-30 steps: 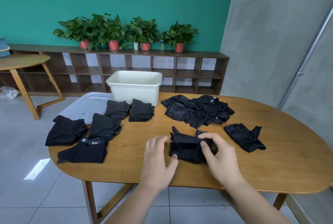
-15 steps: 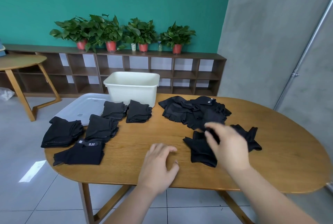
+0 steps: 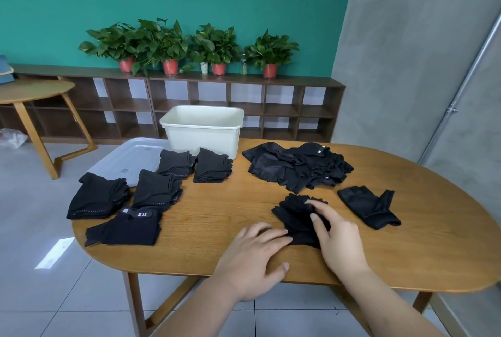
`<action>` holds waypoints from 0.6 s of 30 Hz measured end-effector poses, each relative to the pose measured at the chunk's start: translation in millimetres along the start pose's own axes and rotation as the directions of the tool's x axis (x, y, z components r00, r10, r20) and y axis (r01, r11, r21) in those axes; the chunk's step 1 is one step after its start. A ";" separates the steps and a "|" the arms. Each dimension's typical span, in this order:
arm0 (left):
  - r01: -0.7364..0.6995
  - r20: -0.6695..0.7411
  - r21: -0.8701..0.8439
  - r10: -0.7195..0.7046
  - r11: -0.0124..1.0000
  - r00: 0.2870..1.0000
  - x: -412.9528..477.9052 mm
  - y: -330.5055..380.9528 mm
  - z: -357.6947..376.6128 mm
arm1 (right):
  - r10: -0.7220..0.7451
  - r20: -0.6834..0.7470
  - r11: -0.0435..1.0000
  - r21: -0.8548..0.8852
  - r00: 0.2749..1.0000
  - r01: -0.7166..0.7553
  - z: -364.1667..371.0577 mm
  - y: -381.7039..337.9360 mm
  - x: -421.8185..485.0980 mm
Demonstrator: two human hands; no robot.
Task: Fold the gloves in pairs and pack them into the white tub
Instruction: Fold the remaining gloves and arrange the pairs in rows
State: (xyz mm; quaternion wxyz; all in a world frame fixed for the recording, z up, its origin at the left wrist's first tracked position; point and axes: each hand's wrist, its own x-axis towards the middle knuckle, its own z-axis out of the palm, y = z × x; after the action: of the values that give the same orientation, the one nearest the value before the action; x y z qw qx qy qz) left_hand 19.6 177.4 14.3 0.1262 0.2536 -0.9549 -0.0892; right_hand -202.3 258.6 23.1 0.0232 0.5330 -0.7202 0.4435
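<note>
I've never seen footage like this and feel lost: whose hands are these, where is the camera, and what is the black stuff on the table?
No machine here: a person wears a camera on the head, looking down at their own hands. The right hand lies open on a black glove; the left hand, flat on the wooden table, touches its edge. Nothing is gripped. Left lie folded pairs; farther back, an unfolded pile and the white tub; right, a single glove.
</note>
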 end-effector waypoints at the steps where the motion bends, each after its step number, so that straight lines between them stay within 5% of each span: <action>1: 0.001 0.008 0.002 -0.001 1.000 1.000 0.2 0.1 -0.4 | -0.023 -0.054 1.000 -0.007 0.998 0.022 -0.4 -2.9 0.3; 3: 0.000 0.011 0.008 0.000 1.000 1.000 0.3 -0.1 -0.6 | -0.146 -0.072 0.989 -0.038 0.987 0.143 3.6 -4.9 -3.3; 7: -0.002 0.019 0.022 0.001 1.000 1.000 0.7 -0.2 0.3 | -0.328 0.149 0.923 -0.159 0.933 0.350 20.4 15.4 -16.7; 13: -0.002 0.018 0.020 0.002 1.000 1.000 1.2 -0.5 0.7 | -0.198 0.270 0.955 -0.163 0.942 0.247 12.7 7.6 -15.1; 18: 0.000 0.020 0.021 0.000 1.000 1.000 1.7 -1.2 0.8 | -0.044 0.237 0.982 -0.167 0.971 0.086 8.5 -4.4 2.3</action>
State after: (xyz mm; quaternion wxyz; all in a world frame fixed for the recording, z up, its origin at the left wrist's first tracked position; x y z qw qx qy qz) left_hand 18.5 175.6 13.6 0.1139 0.2540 -0.9570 -0.0819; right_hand -196.0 251.0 21.9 0.0006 0.6004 -0.7365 0.3116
